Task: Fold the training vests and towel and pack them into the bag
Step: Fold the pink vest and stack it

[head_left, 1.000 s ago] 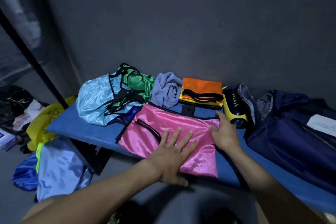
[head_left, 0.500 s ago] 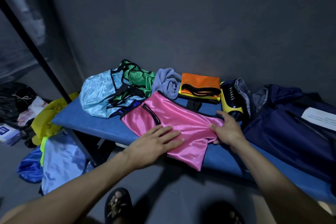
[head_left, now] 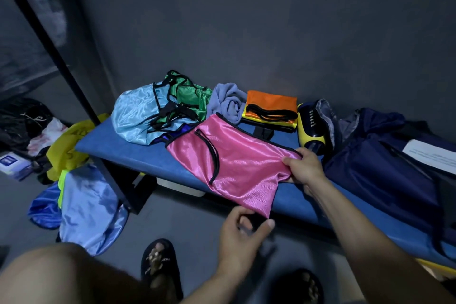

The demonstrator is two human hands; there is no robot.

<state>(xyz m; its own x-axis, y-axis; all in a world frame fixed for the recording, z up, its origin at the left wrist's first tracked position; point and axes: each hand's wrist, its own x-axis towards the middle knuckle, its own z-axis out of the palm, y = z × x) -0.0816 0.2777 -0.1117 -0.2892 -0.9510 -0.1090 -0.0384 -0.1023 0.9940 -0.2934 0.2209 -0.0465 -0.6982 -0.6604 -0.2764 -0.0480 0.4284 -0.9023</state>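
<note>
A pink training vest with black trim lies half-folded on the blue bench, its lower corner hanging over the front edge. My right hand pinches the vest's right edge. My left hand is below the bench edge, fingers curled just under the hanging corner; I cannot tell whether it touches the cloth. Behind lie a light blue vest, a green vest, a crumpled grey-lilac towel and a folded orange vest on a yellow one. The dark navy bag sits at the right.
A yellow-and-black object stands between the folded vests and the bag. A white paper rests on the bag. On the floor at left lie more blue and yellow cloths. A dark pole slants down to the bench's left end.
My left hand has slid off the top of the pink vest and dropped below the bench edge. My right hand has closed on the vest's right edge. The view has pulled back.
</note>
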